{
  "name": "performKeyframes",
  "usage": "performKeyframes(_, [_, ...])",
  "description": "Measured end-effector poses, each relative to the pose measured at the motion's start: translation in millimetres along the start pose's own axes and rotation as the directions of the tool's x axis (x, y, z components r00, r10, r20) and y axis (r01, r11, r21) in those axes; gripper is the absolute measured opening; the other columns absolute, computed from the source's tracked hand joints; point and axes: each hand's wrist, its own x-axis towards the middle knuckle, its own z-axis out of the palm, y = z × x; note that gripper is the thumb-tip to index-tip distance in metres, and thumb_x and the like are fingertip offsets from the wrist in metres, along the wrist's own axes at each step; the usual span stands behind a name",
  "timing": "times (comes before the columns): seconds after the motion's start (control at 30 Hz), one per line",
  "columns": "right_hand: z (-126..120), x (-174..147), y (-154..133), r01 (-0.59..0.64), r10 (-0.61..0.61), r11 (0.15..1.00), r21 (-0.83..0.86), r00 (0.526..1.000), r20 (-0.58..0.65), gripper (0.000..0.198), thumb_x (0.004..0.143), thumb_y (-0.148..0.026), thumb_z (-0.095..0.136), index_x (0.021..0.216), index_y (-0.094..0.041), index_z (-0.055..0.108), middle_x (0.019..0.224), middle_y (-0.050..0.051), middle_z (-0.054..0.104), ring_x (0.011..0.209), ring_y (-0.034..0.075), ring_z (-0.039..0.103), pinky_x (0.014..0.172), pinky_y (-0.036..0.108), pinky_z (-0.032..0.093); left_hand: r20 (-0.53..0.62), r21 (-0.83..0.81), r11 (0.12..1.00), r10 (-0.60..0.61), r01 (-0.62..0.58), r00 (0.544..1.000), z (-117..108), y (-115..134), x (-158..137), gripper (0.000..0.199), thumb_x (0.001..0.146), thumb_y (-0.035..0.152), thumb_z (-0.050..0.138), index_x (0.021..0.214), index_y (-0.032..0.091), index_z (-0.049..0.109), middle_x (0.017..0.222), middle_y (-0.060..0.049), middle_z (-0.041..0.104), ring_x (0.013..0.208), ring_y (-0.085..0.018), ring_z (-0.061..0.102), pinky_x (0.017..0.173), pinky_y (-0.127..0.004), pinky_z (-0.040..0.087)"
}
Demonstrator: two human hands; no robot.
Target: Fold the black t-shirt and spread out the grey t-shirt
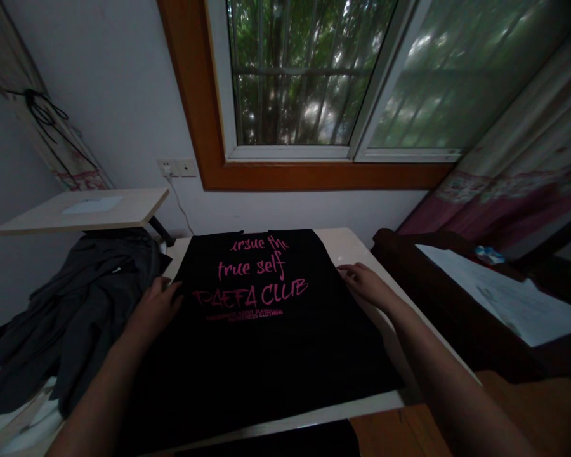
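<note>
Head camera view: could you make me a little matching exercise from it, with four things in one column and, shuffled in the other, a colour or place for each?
Things
1. Lettering
2. Window surround
3. Right hand
4. Grey clothing

Colours and places
A. At the right-hand edge of the black garment
B. Brown
C. Heaped on the picture's left side
D. Pink

Right pairs: 1-D; 2-B; 3-A; 4-C.

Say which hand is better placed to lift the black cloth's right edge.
Probably the right hand: it is at the black cloth's right edge; the left hand is at the opposite edge.
</note>
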Motion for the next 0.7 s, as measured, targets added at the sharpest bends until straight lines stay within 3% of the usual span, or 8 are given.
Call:
performKeyframes(0.07, [12,20,-4,0.017,-0.029,0.989,-0.145,0.996,-0.083,0.040,0.095,-0.032,0.050,0.129,-0.022,0.067,0.116,0.014,0.065,0.106,0.028,0.065,0.102,0.041,0.048,-0.057,0.039,0.999,0.037,-0.035,0.998,4,6,17,0.047,0.095,0.038,0.044,0.136,0.018,0.060,0.144,-0.018,0.048,0.126,-0.033,0.055,0.105,-0.046,0.047])
performKeyframes(0.2, [37,53,-14,-0.004,-0.033,0.955,-0.297,0.992,-0.120,0.046,0.097,-0.035,0.049,0.139,-0.021,0.061,0.141,0.017,0.054,0.128,0.035,0.053,0.110,0.047,0.041,-0.079,0.050,0.997,0.056,-0.052,0.995,20,11,52,0.048,0.096,0.032,0.043,0.135,0.013,0.061,0.150,-0.021,0.045,0.139,-0.037,0.044,0.113,-0.050,0.039])
performKeyframes(0.4, [63,83,-18,0.024,-0.076,0.935,-0.355,0.988,-0.135,0.052,0.101,-0.039,0.039,0.145,-0.015,0.052,0.154,0.014,0.046,0.143,0.032,0.038,0.120,0.047,0.028,-0.091,0.009,1.000,0.002,-0.001,0.996,46,7,84,0.053,0.097,0.033,0.038,0.141,0.009,0.055,0.150,-0.020,0.049,0.143,-0.036,0.040,0.116,-0.054,0.036])
performKeyframes(0.7, [72,107,-13,-0.016,-0.033,0.945,-0.325,0.989,-0.144,0.052,0.103,-0.037,0.034,0.147,-0.012,0.048,0.155,0.016,0.044,0.145,0.032,0.036,0.117,0.051,0.031,-0.085,-0.012,0.999,-0.050,0.049,0.995,57,3,102,0.056,0.099,0.033,0.031,0.142,0.004,0.052,0.151,-0.019,0.047,0.147,-0.036,0.034,0.119,-0.050,0.032])
